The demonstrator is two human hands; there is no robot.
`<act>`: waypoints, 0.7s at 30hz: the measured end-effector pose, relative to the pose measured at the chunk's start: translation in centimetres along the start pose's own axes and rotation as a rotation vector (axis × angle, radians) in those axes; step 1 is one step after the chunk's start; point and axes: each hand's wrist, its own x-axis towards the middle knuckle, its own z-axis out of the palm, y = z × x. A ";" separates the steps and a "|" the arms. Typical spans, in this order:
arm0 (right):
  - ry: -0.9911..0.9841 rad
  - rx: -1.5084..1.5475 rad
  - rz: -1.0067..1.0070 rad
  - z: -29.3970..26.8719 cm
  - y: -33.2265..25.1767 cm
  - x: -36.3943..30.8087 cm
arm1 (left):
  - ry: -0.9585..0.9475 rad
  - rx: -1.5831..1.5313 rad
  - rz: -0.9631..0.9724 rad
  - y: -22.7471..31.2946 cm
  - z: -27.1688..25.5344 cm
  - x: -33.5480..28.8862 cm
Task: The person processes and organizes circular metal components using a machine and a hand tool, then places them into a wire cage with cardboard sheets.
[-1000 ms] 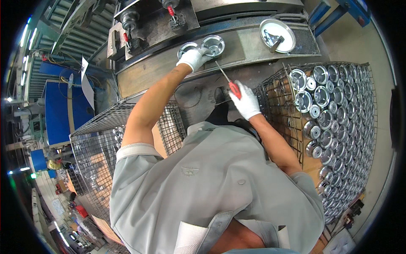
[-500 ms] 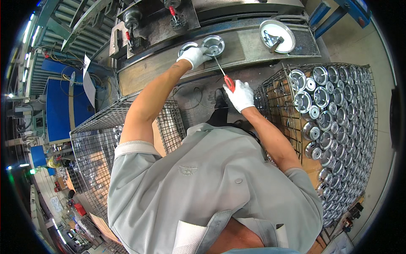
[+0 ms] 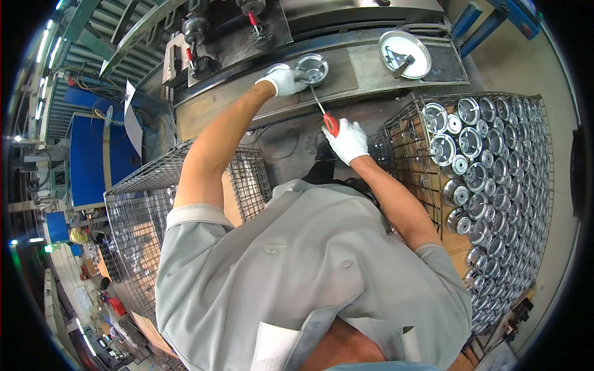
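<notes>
My left hand (image 3: 284, 82), in a white glove, grips the near left rim of a round, shiny cup-shaped metal part (image 3: 315, 65) on the bench (image 3: 337, 79). Its fingers partly cover that rim. Behind this hand a second round metal part (image 3: 276, 68) shows only its far edge. My right hand (image 3: 348, 143), also gloved in white, is closed round a red-handled tool (image 3: 331, 125) with a thin straight metal shaft, like a screwdriver. The shaft slants away to the near edge of the cup-shaped part; I cannot make out the tip.
A wire basket (image 3: 408, 157) at right holds many shiny round parts (image 3: 476, 176) in rows. Another wire basket (image 3: 133, 204) stands at left. A round pan (image 3: 408, 46) of white stuff with a dark-handled tool sits on the bench's right. Red-handled clamps (image 3: 190, 52) stand beyond.
My right hand and the red-handled tool have shifted slightly left and toward me. My left hand stays at the cup-shaped part, its grip much the same.
</notes>
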 end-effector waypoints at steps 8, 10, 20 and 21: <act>-0.070 -0.013 -0.229 1.3 -2.4 0.9 | -0.219 -0.427 -0.435 0.8 -2.4 1.3; -0.061 -0.025 -0.243 1.3 -2.9 0.9 | -0.175 -0.376 -0.378 0.4 -2.2 1.4; -0.039 -0.067 -0.262 1.6 -3.8 1.4 | -0.243 -0.373 -0.394 -1.2 -1.3 2.5; -0.039 -0.067 -0.262 1.6 -3.8 1.4 | -0.244 -0.362 -0.393 -1.3 -1.1 2.6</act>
